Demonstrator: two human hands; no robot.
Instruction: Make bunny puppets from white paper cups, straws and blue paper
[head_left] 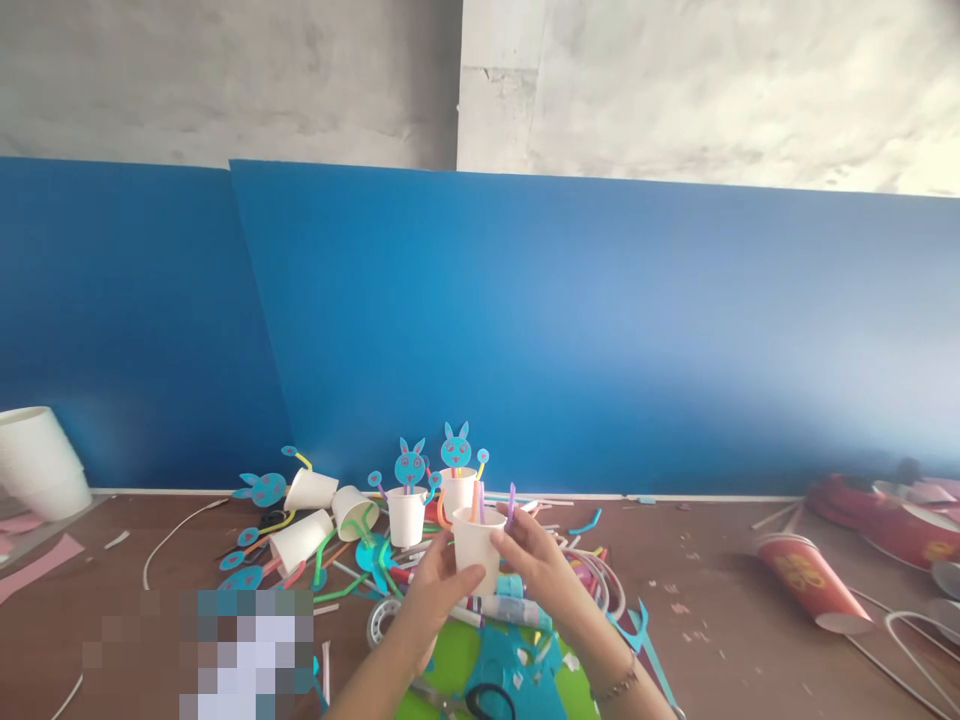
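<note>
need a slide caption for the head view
Left hand and right hand hold a white cup with straws over a cluttered brown table, two upright rabbit-topped cups behind it.

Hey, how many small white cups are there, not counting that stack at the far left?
6: one held cup, between the left hand and right hand; two upright cups behind it; three tipped cups to the left. Others may be hidden.

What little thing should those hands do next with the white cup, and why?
Probably the left hand should steady the white cup while the right hand tilts the right-side purple straw outward. That straw stands nearly upright, close to the right hand's fingers, whereas the standing rabbit cup behind has a side straw slanting out.
</note>
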